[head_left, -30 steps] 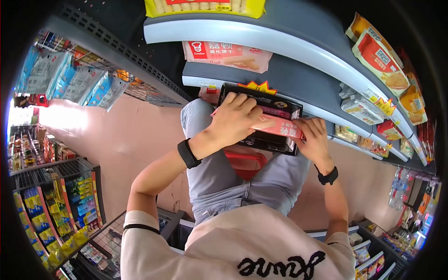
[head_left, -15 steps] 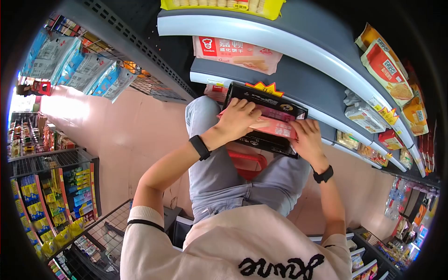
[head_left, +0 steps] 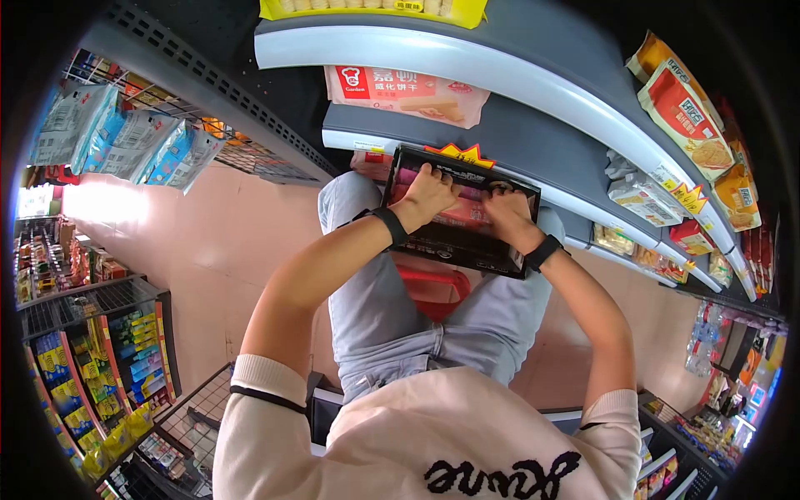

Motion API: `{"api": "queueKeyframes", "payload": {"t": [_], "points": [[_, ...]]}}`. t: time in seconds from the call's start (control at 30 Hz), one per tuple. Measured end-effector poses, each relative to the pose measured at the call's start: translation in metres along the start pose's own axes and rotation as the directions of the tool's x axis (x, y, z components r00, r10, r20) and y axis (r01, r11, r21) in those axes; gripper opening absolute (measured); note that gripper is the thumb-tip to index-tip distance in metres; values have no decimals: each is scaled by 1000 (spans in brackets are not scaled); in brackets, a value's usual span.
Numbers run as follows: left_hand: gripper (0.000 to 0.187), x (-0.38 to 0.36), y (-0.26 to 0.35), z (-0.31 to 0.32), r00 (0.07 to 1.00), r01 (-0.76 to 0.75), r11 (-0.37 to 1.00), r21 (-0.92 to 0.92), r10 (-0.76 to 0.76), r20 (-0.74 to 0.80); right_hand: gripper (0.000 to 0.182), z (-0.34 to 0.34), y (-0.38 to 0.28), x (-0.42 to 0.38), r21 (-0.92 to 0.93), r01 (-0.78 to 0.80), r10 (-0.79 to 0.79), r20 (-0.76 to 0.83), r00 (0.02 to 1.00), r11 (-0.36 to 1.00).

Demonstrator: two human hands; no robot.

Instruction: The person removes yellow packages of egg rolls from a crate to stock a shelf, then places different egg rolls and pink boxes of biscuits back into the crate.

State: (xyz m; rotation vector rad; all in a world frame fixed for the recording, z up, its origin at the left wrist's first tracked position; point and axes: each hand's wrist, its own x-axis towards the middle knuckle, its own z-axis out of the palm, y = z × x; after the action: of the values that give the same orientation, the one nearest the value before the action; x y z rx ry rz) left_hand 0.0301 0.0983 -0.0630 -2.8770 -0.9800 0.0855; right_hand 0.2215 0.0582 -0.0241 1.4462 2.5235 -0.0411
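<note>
A black open-topped box [head_left: 454, 254] sits tilted across my knees, against the shelf front. Inside it, along the far side, lies a pink packet [head_left: 468, 218] with pale lettering, partly covered by my fingers. My left hand [head_left: 429, 196] is curled over the packet's left part, its fingertips near the box's back wall. Gripping the right end is my right hand [head_left: 508, 215], its fingers bent down into the box. A strip of magenta wrapping shows behind the packet. The near half of the box's inside looks dark.
A Garden wafer packet [head_left: 408, 94] lies on the shelf above the box. The curved shelf edge [head_left: 467, 50] hangs over it, with a yellow packet on top. A red stool [head_left: 433, 292] shows between my legs. Bagged snacks [head_left: 687, 125] stand to the right.
The pink packet has gone from above the box's rim down into it, with both hands following. My right hand has shifted inward from the box's right edge.
</note>
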Motion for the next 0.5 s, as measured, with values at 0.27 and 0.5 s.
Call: {"api": "queueKeyframes", "payload": {"t": [0.27, 0.5], "points": [[38, 8, 21, 34, 990, 86, 982, 171, -103, 94, 20, 77, 2, 19, 7, -13, 13, -28, 1000, 1000], [30, -5, 4, -2, 968, 127, 991, 35, -132, 214, 9, 42, -4, 11, 91, -110, 104, 67, 992, 990]]}}
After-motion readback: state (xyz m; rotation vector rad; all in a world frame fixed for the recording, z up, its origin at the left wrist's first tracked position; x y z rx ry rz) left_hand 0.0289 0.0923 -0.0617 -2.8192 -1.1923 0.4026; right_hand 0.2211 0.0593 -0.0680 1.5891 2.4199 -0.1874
